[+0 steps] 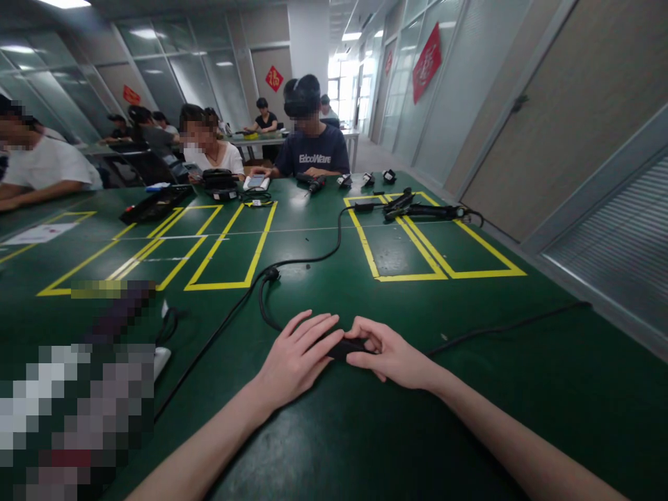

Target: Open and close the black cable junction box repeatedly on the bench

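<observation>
Near the middle of the green table lies a small black block with a cable, which looks like a power adapter (345,349). My left hand (303,351) lies over its left end, fingers stretched forward, index finger and thumb against its sides. At the other end, my right hand (389,351) pinches the adapter with bent fingers and thumb. Both hands partly cover it. A black cable (266,306) comes in behind my left hand, and another black cable (511,327) runs off to the right from beside my right wrist.
The green table (323,445) bears yellow tape outlines (412,278). A black plug (271,274) lies on a long cord. Farther back are a black folded stand-like object (422,210), a drill (313,184), and a black tray (156,203). A person (313,149) sits opposite; blurred items lie left.
</observation>
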A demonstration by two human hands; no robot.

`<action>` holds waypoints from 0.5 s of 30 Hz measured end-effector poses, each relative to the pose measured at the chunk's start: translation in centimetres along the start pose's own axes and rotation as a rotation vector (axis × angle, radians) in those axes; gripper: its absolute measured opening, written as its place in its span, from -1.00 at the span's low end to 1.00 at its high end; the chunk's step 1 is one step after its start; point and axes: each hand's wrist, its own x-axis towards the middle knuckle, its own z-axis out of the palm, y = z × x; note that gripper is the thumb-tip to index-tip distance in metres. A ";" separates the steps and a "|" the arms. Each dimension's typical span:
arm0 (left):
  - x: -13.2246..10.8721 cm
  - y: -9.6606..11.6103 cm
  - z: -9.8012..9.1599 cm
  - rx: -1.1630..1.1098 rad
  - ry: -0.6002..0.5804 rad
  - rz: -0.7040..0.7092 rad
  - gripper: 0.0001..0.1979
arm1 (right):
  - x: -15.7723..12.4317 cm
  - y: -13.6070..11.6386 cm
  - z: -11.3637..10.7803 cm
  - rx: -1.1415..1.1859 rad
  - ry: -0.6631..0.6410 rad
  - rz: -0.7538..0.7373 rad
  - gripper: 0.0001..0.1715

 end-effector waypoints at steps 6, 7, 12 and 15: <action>-0.2 0.4 -0.5 -0.002 0.055 -0.053 -0.51 | -0.5 -2.8 -3.4 0.153 0.298 -0.082 -0.47; -0.4 0.3 -0.5 -0.031 0.007 -0.058 -0.53 | -0.7 -3.5 -4.5 0.182 0.383 -0.104 -0.47; -1.1 -0.2 0.1 -0.168 -0.247 -0.124 -0.62 | -1.8 -6.7 -10.2 0.260 0.711 -0.190 -0.40; -1.4 -0.4 0.4 -0.200 -0.253 -0.167 -0.63 | -2.3 -7.7 -13.1 0.261 0.924 -0.279 -0.37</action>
